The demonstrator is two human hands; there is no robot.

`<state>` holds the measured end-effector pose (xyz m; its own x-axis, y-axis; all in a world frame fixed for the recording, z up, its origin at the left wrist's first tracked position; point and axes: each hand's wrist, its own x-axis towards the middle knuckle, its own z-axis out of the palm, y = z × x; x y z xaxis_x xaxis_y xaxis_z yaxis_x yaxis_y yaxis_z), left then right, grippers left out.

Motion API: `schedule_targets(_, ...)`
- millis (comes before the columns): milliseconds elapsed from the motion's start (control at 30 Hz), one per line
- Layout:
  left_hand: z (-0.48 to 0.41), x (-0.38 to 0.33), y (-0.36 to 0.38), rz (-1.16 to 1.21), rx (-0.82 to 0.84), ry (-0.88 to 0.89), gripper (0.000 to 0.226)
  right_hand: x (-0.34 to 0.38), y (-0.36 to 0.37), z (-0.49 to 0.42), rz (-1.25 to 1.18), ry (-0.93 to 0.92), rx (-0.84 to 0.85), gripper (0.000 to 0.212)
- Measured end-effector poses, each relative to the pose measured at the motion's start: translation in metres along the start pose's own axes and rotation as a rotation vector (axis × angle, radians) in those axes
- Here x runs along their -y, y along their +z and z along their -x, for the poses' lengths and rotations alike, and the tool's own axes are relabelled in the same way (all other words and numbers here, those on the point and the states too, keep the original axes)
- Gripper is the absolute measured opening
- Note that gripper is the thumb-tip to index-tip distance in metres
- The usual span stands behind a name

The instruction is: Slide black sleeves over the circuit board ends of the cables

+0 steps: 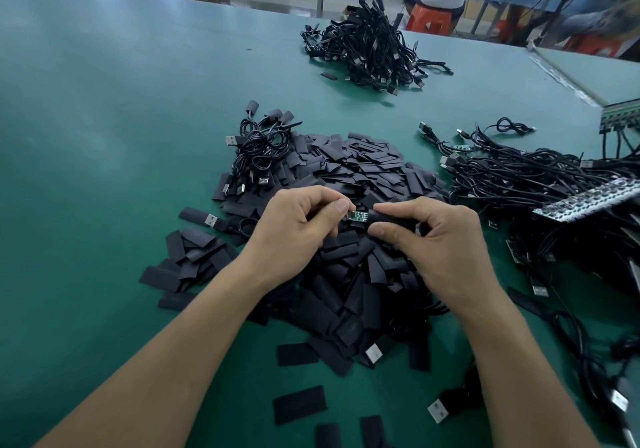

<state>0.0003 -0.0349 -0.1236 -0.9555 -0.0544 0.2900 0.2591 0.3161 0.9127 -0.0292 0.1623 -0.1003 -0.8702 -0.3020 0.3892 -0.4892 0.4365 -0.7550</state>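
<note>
My left hand (298, 225) pinches the end of a small green circuit board (356, 215) between thumb and forefinger. My right hand (433, 239) pinches a black sleeve (388, 219) whose open mouth sits over the right end of that board. Both hands hover above a big heap of flat black sleeves (346, 177) on the green table (104, 170). The cable attached to the board is hidden under my hands.
A bundle of sleeved cables (258, 149) lies left of the heap. A larger cable pile (370, 49) sits at the far centre. Unsleeved cables with boards (536, 177) spread at the right. People sit on orange stools (429, 17) beyond the table.
</note>
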Motion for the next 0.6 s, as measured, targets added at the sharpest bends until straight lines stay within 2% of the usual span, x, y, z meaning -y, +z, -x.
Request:
schedule_targets(200, -0.0007, 0.0011, 0.0013, -0.016, -0.003, -0.017, 0.020, 0.0006, -0.0028, 0.0003, -0.016, 0.027, 0.077, 0.031)
schedule_targets(600, -0.0005, 0.0016, 0.0009, -0.045, 0.041, -0.025, 0.017, -0.0005, 0.0034, 0.0014, 0.118, -0.038, 0.050, 0.028)
